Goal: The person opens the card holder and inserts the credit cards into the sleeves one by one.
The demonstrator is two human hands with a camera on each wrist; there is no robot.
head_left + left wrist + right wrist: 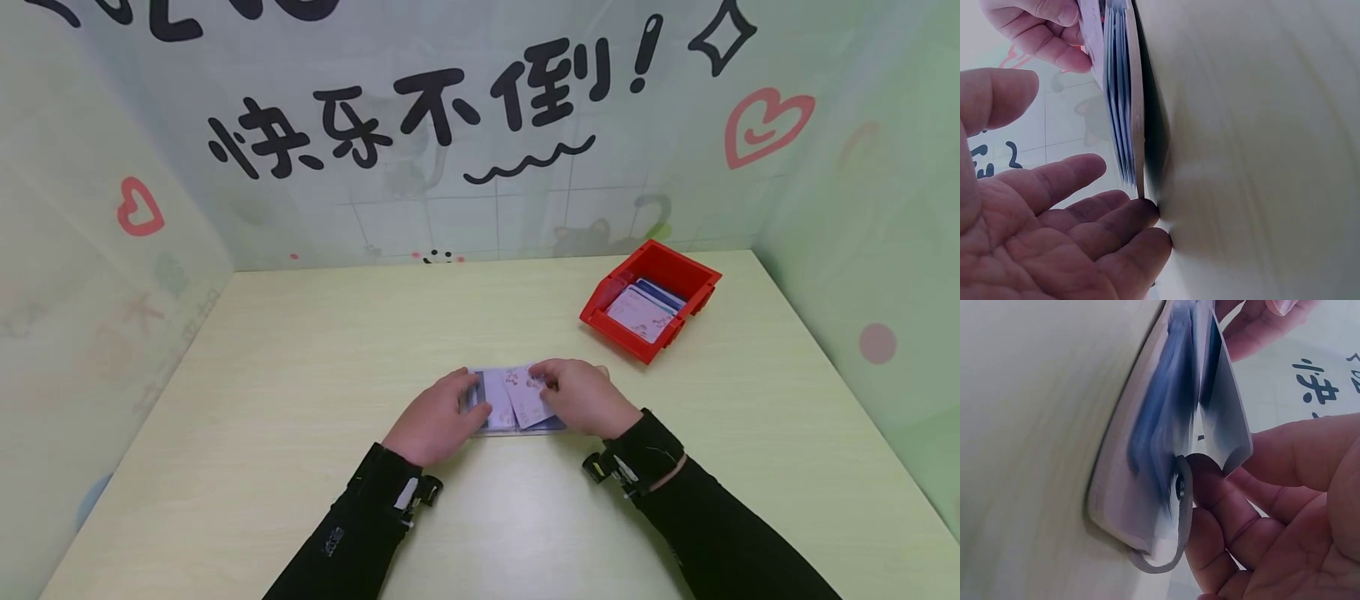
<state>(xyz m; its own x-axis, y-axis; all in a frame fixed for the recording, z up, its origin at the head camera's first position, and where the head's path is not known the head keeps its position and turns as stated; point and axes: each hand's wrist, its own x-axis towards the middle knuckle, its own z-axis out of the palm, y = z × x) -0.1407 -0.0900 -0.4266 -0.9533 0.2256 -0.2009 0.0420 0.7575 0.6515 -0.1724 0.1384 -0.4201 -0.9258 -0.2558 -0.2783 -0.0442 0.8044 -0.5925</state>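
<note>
Site: three-sided table booth, fitted out like a recording station; whether it stands in a home, office or lab cannot be told. Evidence, clock centred on head view: pale wood-grain tabletop (337,333), spreading toward 6. Printed backdrop (480,200) at 12 along the table's far edge; bold black Chinese lettering, wavy line, cartoon doodles. Pale left panel (75,267) at 9, red heart near its far end; greenish right panel (862,258) at 3, pink dot. Wrist-strapped cameras: one (430,490) between 6 and 7, other (597,468) near 5.

Card holder (1125,100) (many-leaved) between hands (1054,231)
</note>
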